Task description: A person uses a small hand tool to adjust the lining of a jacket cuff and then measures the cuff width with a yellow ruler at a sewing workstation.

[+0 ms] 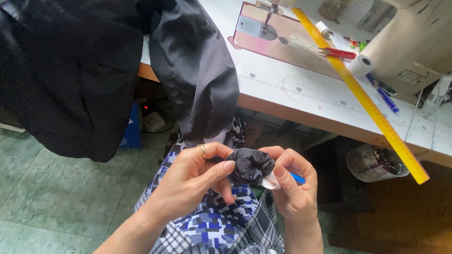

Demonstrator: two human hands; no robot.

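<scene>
My left hand (195,178), with a ring on one finger, pinches the bunched end of a dark grey fabric sleeve (249,165) just above my lap. My right hand (289,181) grips the same bunched end from the right, and also holds a blue pen-like tool (297,178) and a small white piece (270,182) against the cloth. The sleeve (197,70) hangs down from a black garment (70,70) that drapes off the table's left end.
A white sewing table (301,101) carries a sewing machine (409,37), a long yellow ruler (372,108), red snips (339,53), a roll of white tape (361,64) and blue pens (383,94). A bucket of scraps (376,164) stands below. Green tiled floor (56,197) lies left.
</scene>
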